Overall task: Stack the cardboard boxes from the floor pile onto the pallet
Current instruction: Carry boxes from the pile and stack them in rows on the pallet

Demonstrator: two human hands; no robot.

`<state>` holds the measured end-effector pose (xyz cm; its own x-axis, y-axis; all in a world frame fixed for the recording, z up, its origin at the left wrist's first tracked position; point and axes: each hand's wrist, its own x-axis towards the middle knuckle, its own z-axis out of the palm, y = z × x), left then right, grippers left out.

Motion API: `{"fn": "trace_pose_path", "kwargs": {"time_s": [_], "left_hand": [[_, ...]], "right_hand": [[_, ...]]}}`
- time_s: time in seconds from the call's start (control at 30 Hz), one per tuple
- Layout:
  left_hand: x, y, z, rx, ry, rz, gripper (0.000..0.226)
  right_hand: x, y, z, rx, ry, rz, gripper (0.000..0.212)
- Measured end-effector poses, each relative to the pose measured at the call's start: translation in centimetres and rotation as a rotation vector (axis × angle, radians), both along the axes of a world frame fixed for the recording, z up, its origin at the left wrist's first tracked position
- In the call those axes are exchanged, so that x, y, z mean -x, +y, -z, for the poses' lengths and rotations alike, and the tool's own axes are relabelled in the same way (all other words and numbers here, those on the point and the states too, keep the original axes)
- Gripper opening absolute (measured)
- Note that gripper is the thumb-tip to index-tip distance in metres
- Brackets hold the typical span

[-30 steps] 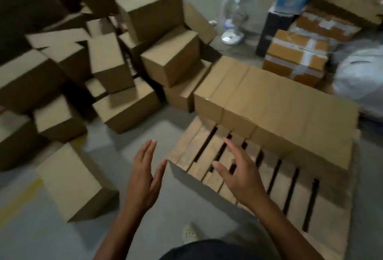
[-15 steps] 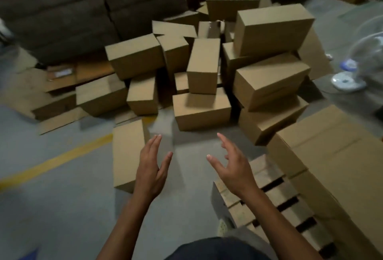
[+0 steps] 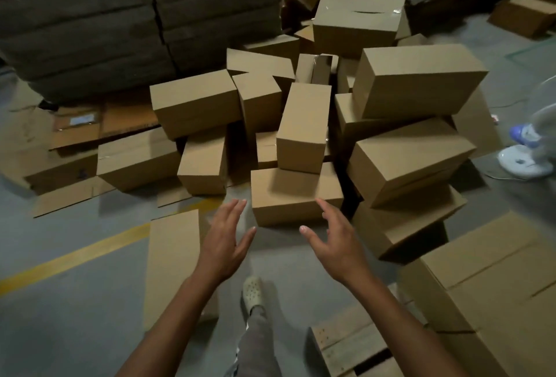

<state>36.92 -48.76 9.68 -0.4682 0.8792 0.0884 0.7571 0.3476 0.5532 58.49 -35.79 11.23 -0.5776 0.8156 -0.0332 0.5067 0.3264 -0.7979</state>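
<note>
**Two empty hands in front of the nearest box of the pile**

We see both hands stretched forward above the grey floor, with the palms turned toward each other. The left hand keeps its fingers straight and close together, with the thumb spread aside, and it holds nothing. The right hand has its fingers a little bent and apart, and it also holds nothing. Its fingertips lie over the lower right corner of the nearest box, but we cannot tell if they touch it.

This nearest box lies on the floor at 12 o'clock from the hands, at the front edge of the pile. A narrower box rests on its top and reaches back toward 12 o'clock. At 2 o'clock from the hands, three large boxes lie one upon another, all tilted.

At 9 o'clock from the left hand, a long box lies flat and alone on the floor, just beside the left forearm. A yellow line runs up to it.

The corner of the pallet shows at 5 o'clock of the picture with bare slats. At 4 o'clock, stacked boxes already stand on it. A white fan, blurred, stands at 3 o'clock. Between the forearms, at 6 o'clock, is a pale shoe.
</note>
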Motion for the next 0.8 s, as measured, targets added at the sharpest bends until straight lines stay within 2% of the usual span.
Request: {"fn": "trace_pose_path", "kwargs": {"time_s": [0.13,0.37,0.57,0.8], "left_hand": [[7.1,8.1,4.3,0.094,-0.055,0.020,0.066],[17.5,20.1,8.9,0.258,-0.198,0.054,0.064],[23.8,28.9,10.6,0.357,-0.204,0.051,0.065],[27.1,42.7,14.0,0.402,-0.276,0.032,0.061]], "right_hand": [[6.9,7.1,4.4,0.036,-0.109,0.031,0.073],[16.4,17.0,10.2,0.276,-0.271,0.166,0.078],[21.5,25.4,11.2,0.345,-0.244,0.258,0.079],[24.5,38.4,15.4,0.444,-0.223,0.364,0.076]]}}
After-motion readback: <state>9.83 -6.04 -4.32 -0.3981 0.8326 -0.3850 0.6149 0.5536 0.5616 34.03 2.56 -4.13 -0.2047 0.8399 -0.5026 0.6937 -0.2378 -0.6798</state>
